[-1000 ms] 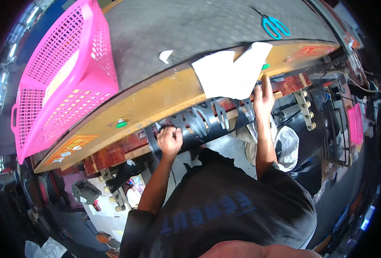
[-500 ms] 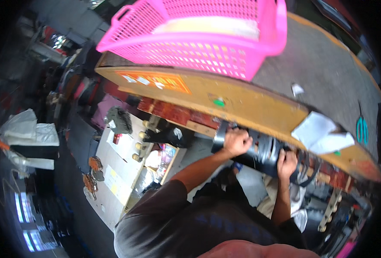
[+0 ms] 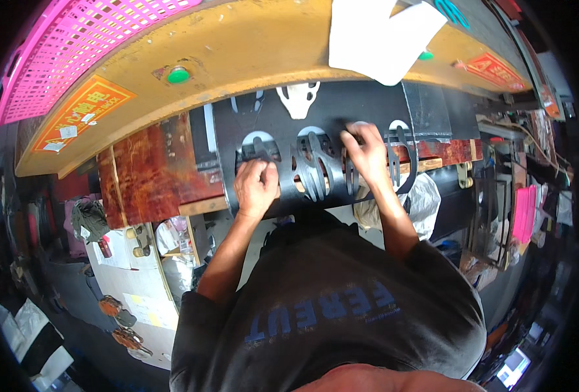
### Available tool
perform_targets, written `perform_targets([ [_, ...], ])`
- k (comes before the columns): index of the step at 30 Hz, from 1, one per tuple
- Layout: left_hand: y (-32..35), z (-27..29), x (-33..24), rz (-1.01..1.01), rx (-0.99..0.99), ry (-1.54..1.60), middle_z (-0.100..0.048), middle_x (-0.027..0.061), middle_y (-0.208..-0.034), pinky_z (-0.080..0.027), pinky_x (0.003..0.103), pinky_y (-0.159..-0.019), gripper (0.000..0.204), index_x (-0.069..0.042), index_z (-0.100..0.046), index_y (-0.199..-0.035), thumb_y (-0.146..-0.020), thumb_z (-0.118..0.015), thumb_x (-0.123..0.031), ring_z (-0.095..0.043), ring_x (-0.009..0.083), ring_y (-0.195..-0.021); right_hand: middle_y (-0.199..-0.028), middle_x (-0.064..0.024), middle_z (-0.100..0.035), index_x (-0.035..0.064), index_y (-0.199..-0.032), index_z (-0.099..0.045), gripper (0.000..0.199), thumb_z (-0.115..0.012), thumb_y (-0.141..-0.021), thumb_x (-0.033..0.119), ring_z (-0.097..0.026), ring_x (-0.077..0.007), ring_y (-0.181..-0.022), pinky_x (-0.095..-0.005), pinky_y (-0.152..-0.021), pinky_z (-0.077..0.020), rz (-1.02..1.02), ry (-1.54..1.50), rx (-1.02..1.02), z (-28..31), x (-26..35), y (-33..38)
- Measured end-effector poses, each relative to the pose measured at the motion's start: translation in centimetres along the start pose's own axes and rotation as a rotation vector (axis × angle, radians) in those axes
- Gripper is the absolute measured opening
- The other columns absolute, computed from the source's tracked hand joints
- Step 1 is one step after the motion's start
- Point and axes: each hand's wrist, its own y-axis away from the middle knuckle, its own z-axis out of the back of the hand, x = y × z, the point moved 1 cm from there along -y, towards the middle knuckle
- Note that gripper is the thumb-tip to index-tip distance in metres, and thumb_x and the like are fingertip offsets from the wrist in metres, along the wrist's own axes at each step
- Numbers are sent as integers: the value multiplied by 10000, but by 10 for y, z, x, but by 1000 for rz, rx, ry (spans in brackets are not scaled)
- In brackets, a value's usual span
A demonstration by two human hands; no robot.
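Note:
A black flexible sheet (image 3: 341,104) with several curved, slotted cutouts lies beneath the yellow beam. Its near edge hangs toward my body. My left hand (image 3: 256,186) is closed at a cutout on the left, with thumb and fingers pressed together on the sheet. On the right, my right hand (image 3: 366,151) is curled over another cutout; its fingertips are partly blurred, and what they hold is hidden. Between the hands, narrow black strips (image 3: 313,170) span a cutout. A pale piece with holes (image 3: 298,99) rests on the sheet's far part.
The yellow beam (image 3: 250,59) crosses just beyond my hands, bearing green buttons and white paper (image 3: 384,39). A pink basket (image 3: 100,46) stands at the upper left. Under the sheet is a worn red-brown board (image 3: 149,173). A pale table (image 3: 136,274) stands left of me.
My view has turned and shifted, so the sheet now shows from above, spread flatter. Both hands have moved on it; the pink basket has slid to the upper left.

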Motion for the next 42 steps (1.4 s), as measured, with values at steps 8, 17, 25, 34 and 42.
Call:
perform_targets([
  [8, -4, -48, -3, 57, 4, 220, -664, 159, -798, -535, 487, -717, 178, -43, -637, -840, -974, -647, -160, -664, 397, -766, -1671, -196, -370, 224, -1502, -629, 837, -864, -750, 506, -212, -653, -1490, -753, -1147, -316, -84, 532, 331, -102, 81, -8],
  [17, 52, -40, -14, -139, 109, -163, -661, 98, -790, -522, 488, -700, 229, -101, -644, -822, -978, -701, -259, -656, 353, -772, -1393, -150, -658, 30, -1546, -542, 719, -722, -898, 284, -665, -212, -1142, -369, -969, -564, -630, -1289, 468, 14, 26, -27],
  [25, 37, -41, -24, -157, 72, -219, -631, 40, -746, -498, 464, -647, 269, -116, -631, -763, -917, -791, -267, -618, 308, -719, -1522, -168, -574, 3, -1399, -708, 673, -864, -757, 132, -627, -249, -1303, -358, -1052, -535, -315, -376, 2, 58, 6, -12],
  [34, 25, -40, -22, -157, 149, -222, -661, 82, -811, -532, 473, -695, 201, -88, -668, -819, -933, -756, -228, -645, 336, -776, -1646, -240, -400, 195, -1394, -729, 677, -818, -777, 457, -296, -563, -1484, -647, -1223, -270, -285, 495, 41, -19, 22, 28],
  [42, 59, -33, -55, -121, 202, 105, -692, 162, -856, -543, 471, -700, 164, -21, -686, -930, -986, -726, -170, -690, 390, -784, -1400, -277, -662, 35, -1329, -745, 558, -823, -894, 375, -610, -415, -1353, -459, -1160, -471, -191, 185, -210, 79, -46, 36],
])
